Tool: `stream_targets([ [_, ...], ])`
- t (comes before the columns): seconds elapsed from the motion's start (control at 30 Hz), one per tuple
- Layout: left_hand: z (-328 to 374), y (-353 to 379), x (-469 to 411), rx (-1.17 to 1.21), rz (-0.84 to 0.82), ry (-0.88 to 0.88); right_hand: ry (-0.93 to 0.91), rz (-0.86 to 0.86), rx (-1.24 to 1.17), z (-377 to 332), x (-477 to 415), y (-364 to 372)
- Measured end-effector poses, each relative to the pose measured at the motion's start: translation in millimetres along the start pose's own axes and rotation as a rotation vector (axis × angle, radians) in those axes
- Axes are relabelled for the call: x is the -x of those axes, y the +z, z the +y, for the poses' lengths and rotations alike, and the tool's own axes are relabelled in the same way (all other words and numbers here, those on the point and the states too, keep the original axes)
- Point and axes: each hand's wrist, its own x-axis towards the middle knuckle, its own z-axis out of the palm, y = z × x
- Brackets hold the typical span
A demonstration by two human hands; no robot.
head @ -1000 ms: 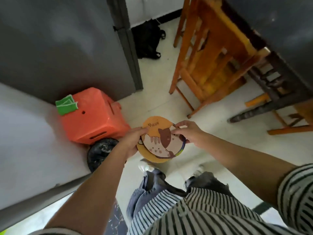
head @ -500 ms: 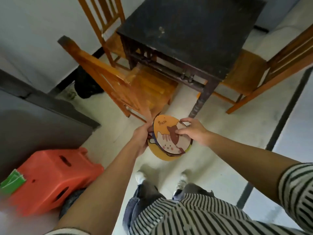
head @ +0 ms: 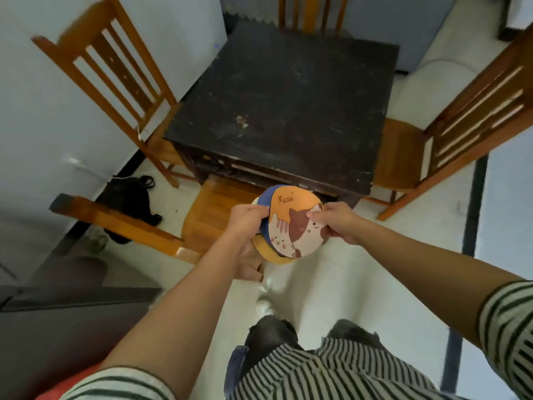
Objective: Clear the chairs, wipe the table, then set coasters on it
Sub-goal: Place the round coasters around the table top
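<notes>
Together left hand (head: 248, 223) and right hand (head: 338, 224) pinch round cat-print coasters (head: 292, 226) near scuffed square black table (head: 288, 96)

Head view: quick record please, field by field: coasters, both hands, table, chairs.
coasters: round stack, held in the air before the table's near edge
top coaster: cat picture, word Meow, slid partly off the stack
left hand: grips the stack's left edge
right hand: pinches the top coaster's right edge
table: dark scuffed top, no coaster on it yet
chairs: four wooden ones around the table
bag: black, on the floor at left
</notes>
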Motion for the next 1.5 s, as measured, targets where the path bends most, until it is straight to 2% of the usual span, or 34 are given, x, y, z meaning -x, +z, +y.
stream_targets([
  [0.23,64.8,-22.4,-58.2,-0.062,0.033,0.062,-0.118,0.116,0.178,-78.4,-47.1,12.3],
  [0.4,97.5,-32.8,-105.7,-0.047,0.137,0.014,-0.145,0.071,0.262,-133.1,-108.6,16.1],
  [0.6,123.3,-44.0,-149.4,-0.026,0.266,-0.072,-0.247,-0.062,0.427,-189.6,-184.8,26.1],
  [0.77,136.3,-49.0,-174.9,-0.045,0.357,-0.115,-0.317,-0.061,0.593,-230.2,-247.1,26.5],
  [0.9,134.0,-56.9,-179.4,-0.044,0.382,-0.175,-0.309,-0.006,0.704,-242.5,-281.3,24.6],
  [1.1,118.1,-65.3,-179.0,-0.006,0.432,-0.271,-0.393,0.016,0.869,-264.4,-308.7,33.6],
  [1.33,116.2,-66.5,-169.7,0.06,0.42,-0.304,-0.381,0.105,1.206,-268.9,-311.1,30.6],
  [1.5,125.2,-63.7,-164.1,0.1,0.383,-0.242,-0.477,0.164,1.047,-272.7,-293.5,16.3],
])
